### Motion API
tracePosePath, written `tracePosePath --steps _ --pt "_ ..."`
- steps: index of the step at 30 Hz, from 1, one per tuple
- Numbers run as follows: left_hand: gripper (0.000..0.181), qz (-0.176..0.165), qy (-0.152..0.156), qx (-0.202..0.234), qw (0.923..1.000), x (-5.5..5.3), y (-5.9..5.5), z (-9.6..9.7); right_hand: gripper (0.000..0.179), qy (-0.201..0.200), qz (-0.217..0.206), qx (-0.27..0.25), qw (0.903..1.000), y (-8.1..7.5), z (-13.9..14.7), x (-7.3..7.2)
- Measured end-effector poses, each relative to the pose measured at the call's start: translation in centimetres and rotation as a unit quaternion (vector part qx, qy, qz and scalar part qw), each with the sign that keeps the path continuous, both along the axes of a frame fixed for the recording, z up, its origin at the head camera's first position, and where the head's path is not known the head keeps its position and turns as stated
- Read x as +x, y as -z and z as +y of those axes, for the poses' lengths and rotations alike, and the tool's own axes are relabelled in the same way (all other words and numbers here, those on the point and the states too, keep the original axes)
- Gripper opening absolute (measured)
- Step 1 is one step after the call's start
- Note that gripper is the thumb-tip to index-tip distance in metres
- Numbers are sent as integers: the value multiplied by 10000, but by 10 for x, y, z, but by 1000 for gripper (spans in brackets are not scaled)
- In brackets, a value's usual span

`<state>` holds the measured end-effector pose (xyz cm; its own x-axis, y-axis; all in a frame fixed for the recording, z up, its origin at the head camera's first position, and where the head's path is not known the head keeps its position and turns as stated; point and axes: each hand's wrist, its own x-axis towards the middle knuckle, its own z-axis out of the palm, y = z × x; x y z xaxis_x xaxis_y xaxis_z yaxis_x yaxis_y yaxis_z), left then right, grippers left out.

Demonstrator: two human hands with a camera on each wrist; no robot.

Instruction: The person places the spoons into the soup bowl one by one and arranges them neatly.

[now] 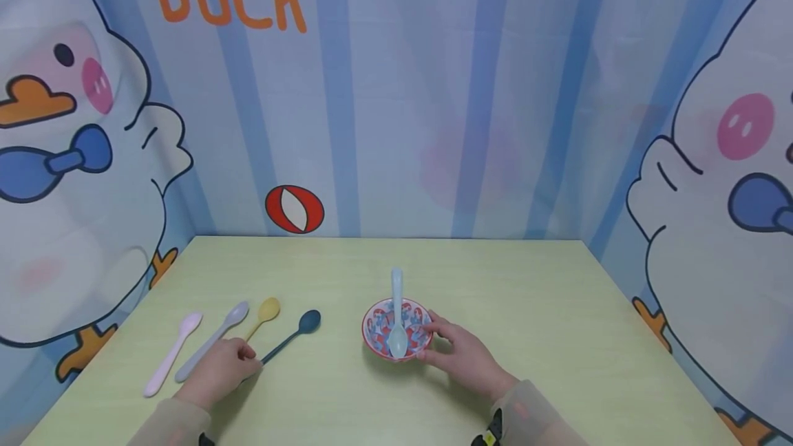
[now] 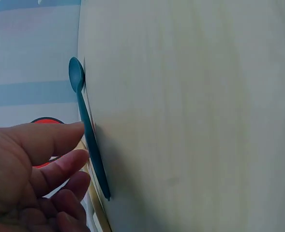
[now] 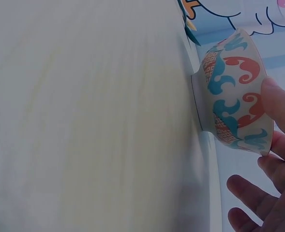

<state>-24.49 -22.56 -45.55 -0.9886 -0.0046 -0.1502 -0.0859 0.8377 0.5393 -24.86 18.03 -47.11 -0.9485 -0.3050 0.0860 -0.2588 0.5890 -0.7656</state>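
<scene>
On the left of the table my left hand (image 1: 219, 370) pinches the handle of a dark teal spoon (image 1: 310, 322) between thumb and index finger. Seen from the left wrist, this spoon (image 2: 98, 166) lies low along the tabletop, its head pointing away from the hand. My right hand (image 1: 467, 360) grips the rim of a small red, white and blue patterned bowl (image 1: 376, 327), thumb on one side and fingers on the other. The bowl's foot is at the tabletop in the right wrist view. A pale blue spoon (image 1: 398, 343) leans inside it, handle up over the far rim.
Left of the teal spoon lie a yellow spoon (image 1: 269, 309), a lilac spoon (image 1: 237, 314) and a pink spoon (image 1: 191, 323), roughly side by side. My left hand partly covers the yellow and lilac handles. A duck-printed curtain (image 1: 403, 88) hangs behind the pale yellow table (image 1: 526, 281).
</scene>
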Motion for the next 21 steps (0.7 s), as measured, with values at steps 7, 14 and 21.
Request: tracePosePath --steps 7,14,21 --pt "19 -207 -60 -8 9998 -1 3 -2 51 7 -11 -18 10000 0 0 0" --pt "18 -284 -64 -54 9996 1 2 -2 50 25 -102 -17 9999 1 0 -1" --pt "16 -314 16 -97 9995 5 -3 -3 47 101 -133 -36 9999 1 0 0"
